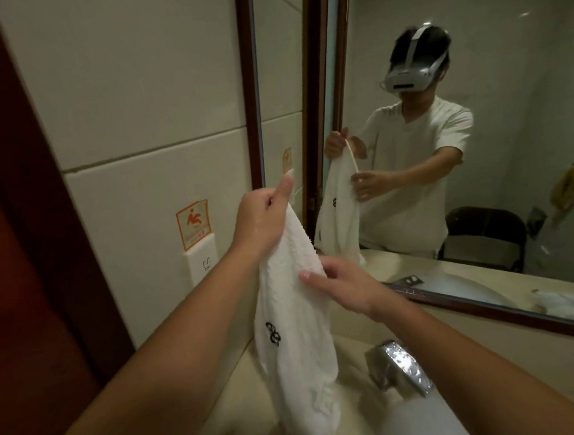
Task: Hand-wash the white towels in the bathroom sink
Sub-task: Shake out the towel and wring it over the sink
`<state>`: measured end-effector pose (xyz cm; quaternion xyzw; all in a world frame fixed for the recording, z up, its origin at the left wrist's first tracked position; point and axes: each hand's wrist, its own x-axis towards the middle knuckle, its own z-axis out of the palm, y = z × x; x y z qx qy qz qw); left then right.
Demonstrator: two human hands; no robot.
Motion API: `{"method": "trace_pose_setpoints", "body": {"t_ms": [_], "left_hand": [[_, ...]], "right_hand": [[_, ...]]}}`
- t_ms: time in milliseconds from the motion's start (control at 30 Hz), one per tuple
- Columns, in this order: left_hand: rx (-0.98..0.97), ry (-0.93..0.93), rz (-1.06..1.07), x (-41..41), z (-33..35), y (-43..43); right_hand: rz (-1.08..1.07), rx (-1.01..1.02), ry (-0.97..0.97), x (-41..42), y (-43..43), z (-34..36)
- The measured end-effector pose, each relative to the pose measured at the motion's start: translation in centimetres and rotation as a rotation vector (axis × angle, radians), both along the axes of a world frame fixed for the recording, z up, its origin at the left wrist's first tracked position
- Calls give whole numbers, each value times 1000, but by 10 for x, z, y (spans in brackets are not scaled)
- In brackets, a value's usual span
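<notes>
White towel [295, 337], left hand [261, 219] pinching top — right hand [346, 288] gripping midway

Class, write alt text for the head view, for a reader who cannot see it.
A white towel hangs over a sink, the left hand gripping its top and the right hand pinching it lower down. A chrome tap stands to the right; a mirror behind reflects the scene.
</notes>
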<state>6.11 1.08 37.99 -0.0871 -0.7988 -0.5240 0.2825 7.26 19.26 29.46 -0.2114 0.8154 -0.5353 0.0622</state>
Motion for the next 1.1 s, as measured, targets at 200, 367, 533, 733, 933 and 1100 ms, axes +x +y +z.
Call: {"method": "trace_pose_setpoints", "body": {"t_ms": [200,367,533,733,933,1100], "left_hand": [[56,-87,81,-4,-12,-21],[-75,-309,-42,-7,-30,-24],[43,-343,-191,-10,-38,-19],[252,-258,-258,-15,-23,-9],[292,-228,-169,-21,-16,-8],[189,-220,19,-25,-21,-21]], "right_hand": [[-107,-34,108,-6,-6,-12],[-150,-100,179,-18,-19,23],[-145,-133,137,-23,-14,39],[-41,-21,-85,-11,13,2],[-84,-21,-79,-9,20,-49],[-238,-97,66,-23,28,-16]]}}
